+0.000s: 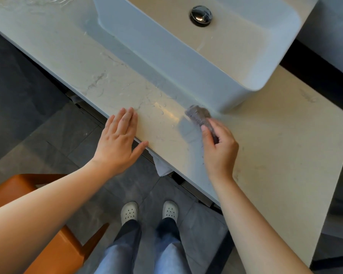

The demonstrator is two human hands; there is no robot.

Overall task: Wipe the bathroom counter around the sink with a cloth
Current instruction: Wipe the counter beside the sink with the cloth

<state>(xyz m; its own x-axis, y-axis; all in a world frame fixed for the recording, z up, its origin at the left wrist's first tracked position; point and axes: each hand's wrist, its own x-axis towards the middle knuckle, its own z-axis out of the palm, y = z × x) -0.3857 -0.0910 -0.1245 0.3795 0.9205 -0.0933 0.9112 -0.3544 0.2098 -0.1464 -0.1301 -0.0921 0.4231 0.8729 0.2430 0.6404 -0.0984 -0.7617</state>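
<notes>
The fingers (pixel 206 133) of the right hand (pixel 221 153) curl around a grey cloth (pixel 198 115) and press it on the counter (pixel 275 145), just beside the near corner of the sink (pixel 166 62). The left hand (pixel 118 141) lies flat on the counter's front edge, its fingers straight and close together. Water drops (pixel 162 112) lie between the hands.

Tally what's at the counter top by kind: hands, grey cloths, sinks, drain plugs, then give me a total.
Hands: 2, left hand and right hand
Grey cloth: 1
Sink: 1
Drain plug: 1
Total: 5
</notes>
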